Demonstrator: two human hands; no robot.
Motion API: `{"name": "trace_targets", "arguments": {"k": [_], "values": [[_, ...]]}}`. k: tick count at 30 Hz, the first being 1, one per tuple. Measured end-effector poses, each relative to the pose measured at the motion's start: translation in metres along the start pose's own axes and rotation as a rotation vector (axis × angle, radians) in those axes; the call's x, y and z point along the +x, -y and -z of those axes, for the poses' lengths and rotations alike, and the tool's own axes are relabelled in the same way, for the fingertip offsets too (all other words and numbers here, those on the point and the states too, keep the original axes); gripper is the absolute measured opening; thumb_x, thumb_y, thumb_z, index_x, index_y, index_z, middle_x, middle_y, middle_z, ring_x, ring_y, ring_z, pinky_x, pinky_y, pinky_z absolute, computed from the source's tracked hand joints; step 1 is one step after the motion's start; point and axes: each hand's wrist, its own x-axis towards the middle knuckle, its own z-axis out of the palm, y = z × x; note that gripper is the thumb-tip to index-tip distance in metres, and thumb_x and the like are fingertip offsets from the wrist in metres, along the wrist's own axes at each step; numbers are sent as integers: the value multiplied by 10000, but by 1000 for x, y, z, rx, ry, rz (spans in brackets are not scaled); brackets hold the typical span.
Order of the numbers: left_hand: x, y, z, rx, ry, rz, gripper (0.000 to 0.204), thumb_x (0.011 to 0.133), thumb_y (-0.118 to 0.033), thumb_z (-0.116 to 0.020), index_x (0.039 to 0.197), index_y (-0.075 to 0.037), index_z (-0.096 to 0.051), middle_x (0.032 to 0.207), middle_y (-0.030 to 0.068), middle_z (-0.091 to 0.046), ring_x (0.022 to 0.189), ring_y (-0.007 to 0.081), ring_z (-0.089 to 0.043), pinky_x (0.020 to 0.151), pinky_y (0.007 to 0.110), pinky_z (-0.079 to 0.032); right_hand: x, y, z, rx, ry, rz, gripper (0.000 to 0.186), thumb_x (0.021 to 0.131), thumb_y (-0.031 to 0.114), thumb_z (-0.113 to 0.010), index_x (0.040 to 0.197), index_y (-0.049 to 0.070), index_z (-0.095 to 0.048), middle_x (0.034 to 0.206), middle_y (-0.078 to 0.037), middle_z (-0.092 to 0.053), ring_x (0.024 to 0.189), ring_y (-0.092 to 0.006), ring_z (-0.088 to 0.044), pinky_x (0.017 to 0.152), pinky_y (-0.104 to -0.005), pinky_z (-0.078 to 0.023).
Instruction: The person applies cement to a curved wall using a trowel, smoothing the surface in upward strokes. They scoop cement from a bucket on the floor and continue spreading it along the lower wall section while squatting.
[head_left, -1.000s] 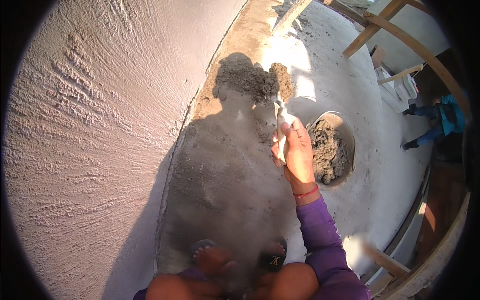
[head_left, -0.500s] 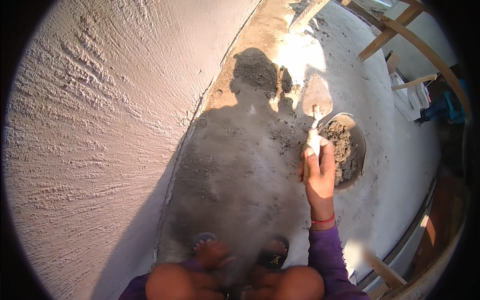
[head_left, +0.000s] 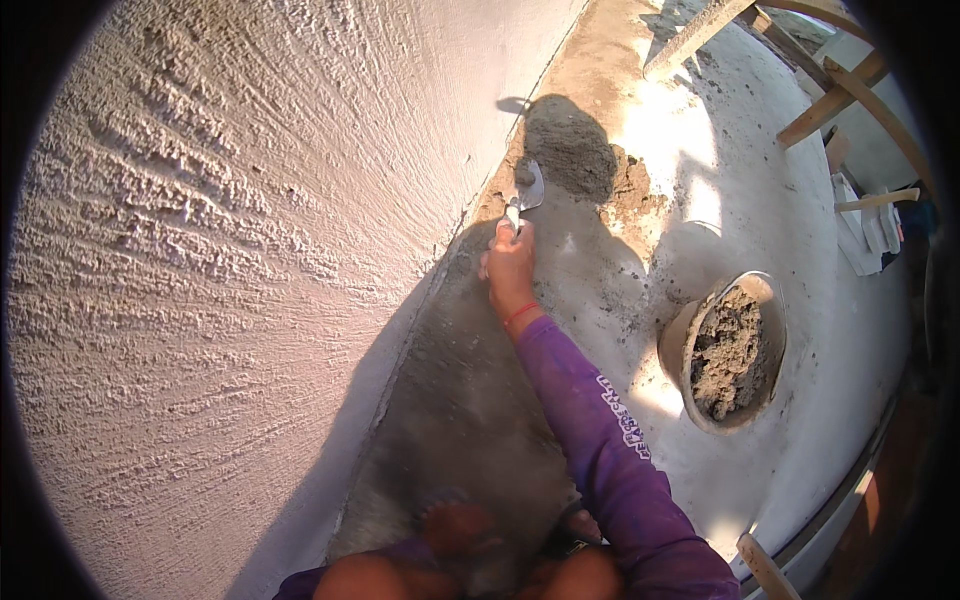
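Observation:
My right hand is closed around the handle of a trowel, its arm stretched forward. The trowel blade is turned partly on edge close to the foot of the rough plastered wall. Next to the blade lies a small lump of mortar on the ground strip, where the wall meets the floor. Low in the picture, between my knees, my left hand is dim and blurred, so its fingers cannot be made out. To the right stands a bucket of grey mortar.
Crumbly mortar lies on the floor beyond the trowel, partly under my shadow. A wooden post and crossed timbers stand at the far right. Another piece of wood juts in at the lower right.
My right hand has moved left and forward with the trowel, from beside the bucket to the foot of the wall. The view has shifted, so the bucket appears farther right and lower.

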Motion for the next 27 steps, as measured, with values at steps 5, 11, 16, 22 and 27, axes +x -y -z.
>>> {"name": "trace_targets", "arguments": {"k": [5,11,16,22,27], "values": [[6,-4,1,-84,30,2,371,962,-476,-700,969,-107,-738,999,80,-716,883,277,-715,741,433,-580,57,-38,0,-320,-29,148,241,1084,264,-546,1170,41,-510,786,-47,-530,528,-148,-521,411,-334,-393],[3,-5,8,-5,41,-3,369,965,-486,-695,973,-121,-748,1024,79,-719,879,286,-709,770,449,-572,19,20,30,162,267,-206,280,1081,290,-545,1245,64,-535,795,-41,-549,524,-137,-519,409,-305,-394],[3,-5,7,41,108,-3,351,952,-485,-709,979,-137,-751,1051,63,-729,894,271,-716,788,426,-566,12,28,55,264,329,-224,320,1093,288,-522,1323,66,-517,831,-45,-562,547,-119,-524,413,-283,-395],[5,-3,4,-30,-3,-32,329,937,-464,-725,961,-137,-746,990,62,-715,899,277,-707,818,452,-549,-81,135,106,320,298,-241,325,1098,294,-502,1352,91,-517,868,-47,-592,545,-108,-518,407,-263,-391],[-12,9,-16,11,56,-8,347,923,-491,-725,949,-146,-745,966,71,-705,904,306,-703,832,527,-528,-171,209,182,248,152,-84,275,1089,287,-520,1301,113,-537,878,-43,-609,521,-104,-514,388,-248,-360]]}}
